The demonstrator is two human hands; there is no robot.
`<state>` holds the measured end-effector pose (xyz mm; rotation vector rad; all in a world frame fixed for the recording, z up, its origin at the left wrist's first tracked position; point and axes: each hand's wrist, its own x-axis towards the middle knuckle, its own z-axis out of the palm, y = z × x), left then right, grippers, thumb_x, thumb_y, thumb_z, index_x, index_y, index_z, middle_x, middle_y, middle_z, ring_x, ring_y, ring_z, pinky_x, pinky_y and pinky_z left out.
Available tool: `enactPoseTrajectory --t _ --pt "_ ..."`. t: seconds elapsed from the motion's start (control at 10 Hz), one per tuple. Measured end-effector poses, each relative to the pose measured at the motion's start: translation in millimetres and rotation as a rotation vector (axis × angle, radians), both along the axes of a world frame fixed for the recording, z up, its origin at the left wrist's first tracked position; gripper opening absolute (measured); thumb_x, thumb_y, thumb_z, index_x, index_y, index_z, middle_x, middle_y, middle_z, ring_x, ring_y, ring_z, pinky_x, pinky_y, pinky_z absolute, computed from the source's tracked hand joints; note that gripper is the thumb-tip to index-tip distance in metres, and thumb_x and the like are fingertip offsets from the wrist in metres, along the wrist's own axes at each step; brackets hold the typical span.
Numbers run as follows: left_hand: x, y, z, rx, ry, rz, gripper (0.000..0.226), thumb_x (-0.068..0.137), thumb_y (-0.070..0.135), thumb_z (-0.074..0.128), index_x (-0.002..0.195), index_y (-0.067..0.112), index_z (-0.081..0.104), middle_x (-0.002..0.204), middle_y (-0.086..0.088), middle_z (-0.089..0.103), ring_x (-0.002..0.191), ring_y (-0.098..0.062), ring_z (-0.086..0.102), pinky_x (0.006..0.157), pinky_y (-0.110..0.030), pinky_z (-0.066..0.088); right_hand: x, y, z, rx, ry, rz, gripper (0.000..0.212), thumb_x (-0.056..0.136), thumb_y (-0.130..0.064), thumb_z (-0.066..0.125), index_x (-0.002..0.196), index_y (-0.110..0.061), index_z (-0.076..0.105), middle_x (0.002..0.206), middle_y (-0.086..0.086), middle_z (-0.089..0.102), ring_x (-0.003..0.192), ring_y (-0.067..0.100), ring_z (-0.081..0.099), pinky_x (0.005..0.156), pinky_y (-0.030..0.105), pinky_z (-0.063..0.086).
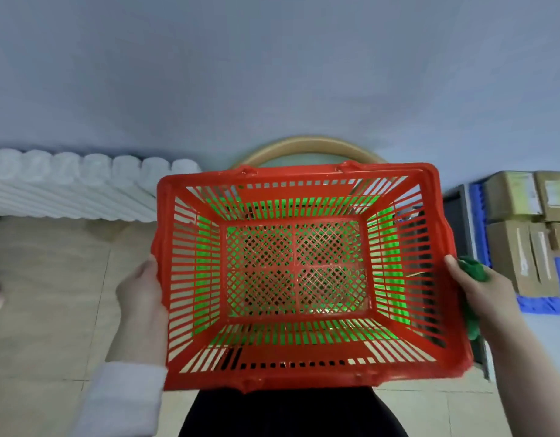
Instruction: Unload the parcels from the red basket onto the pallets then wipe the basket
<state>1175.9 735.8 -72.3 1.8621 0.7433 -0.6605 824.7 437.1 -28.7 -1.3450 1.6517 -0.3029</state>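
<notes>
A white sleeve (121,402) shows at 7 o'clock, dark clothing (291,414) at 6 o'clock. The red basket (304,372) fills the centre, empty, its mouth turned up toward the camera; green shows through its slatted walls and mesh floor. The left hand (143,298) at 9 o'clock grips the basket's left rim, thumb on the edge. The right hand (483,294) at 3 o'clock clasps the right rim with a green cloth (472,269) bunched against the palm. Beyond, parcels (525,216) sit on a blue pallet (540,302) at 2 to 3 o'clock. A white ribbed roll (67,187) lies at 10 o'clock, and a tan curved rim (310,146) at 12 o'clock, against the grey wall (272,64).
</notes>
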Motion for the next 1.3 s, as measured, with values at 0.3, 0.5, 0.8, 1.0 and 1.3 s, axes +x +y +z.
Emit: enactPoseTrajectory --t 0.3,0.5,0.8,1.0,1.3 --pt "2.9 -41.5 -39.4 -0.107 0.031 0.061 0.043 0.09 0.029 0.056 0.12 -0.003 0.055 0.121 -0.019 0.06 0.108 -0.032 0.06 0.094 -0.049 0.048 9.5 -32.2 -68.4 0.055 0.194 0.177 0.032 0.073 -0.048 0.07 0.074 -0.016 0.069 0.071 0.004 0.07 0.065 0.021 0.065 0.068 0.038 0.054" --pt "-6.2 -45.0 -71.2 0.003 0.007 0.043 0.038 0.092 0.027 0.053 0.121 0.002 0.056 0.117 -0.015 0.061 0.093 -0.023 0.058 0.086 -0.036 0.048 9.3 -35.0 -107.5 0.131 0.296 0.206 0.039 0.071 -0.054 0.068 0.076 -0.015 0.068 0.078 0.01 0.072 0.074 0.03 0.067 0.075 0.044 0.055" --pt "-14.4 -47.1 -89.0 0.097 -0.036 0.044 0.033 0.093 0.029 0.051 0.117 0.008 0.061 0.113 -0.013 0.064 0.092 -0.026 0.061 0.084 -0.034 0.049 16.0 -25.2 -121.0 0.123 0.322 0.142 0.037 0.074 -0.054 0.066 0.092 -0.022 0.062 0.07 -0.009 0.061 0.061 0.009 0.056 0.048 0.022 0.038" --pt "-12.3 -46.3 -97.0 0.199 -0.08 -0.044 0.037 0.094 0.035 0.044 0.112 0.009 0.062 0.099 -0.009 0.063 0.079 -0.024 0.058 0.077 -0.032 0.045 13.0 -28.9 -125.7 0.136 0.33 0.17 0.046 0.072 -0.054 0.067 0.098 -0.017 0.062 0.082 0.001 0.066 0.068 0.017 0.06 0.054 0.026 0.043" --pt "-25.3 -44.3 -72.7 0.356 -0.194 -0.193 0.046 0.089 0.035 0.049 0.126 0.01 0.052 0.132 -0.018 0.052 0.121 -0.038 0.048 0.103 -0.047 0.039 4.7 -11.2 -92.2 -0.074 0.348 0.125 0.044 0.069 -0.06 0.066 0.085 -0.02 0.06 0.074 0.002 0.064 0.068 0.022 0.059 0.055 0.028 0.044"
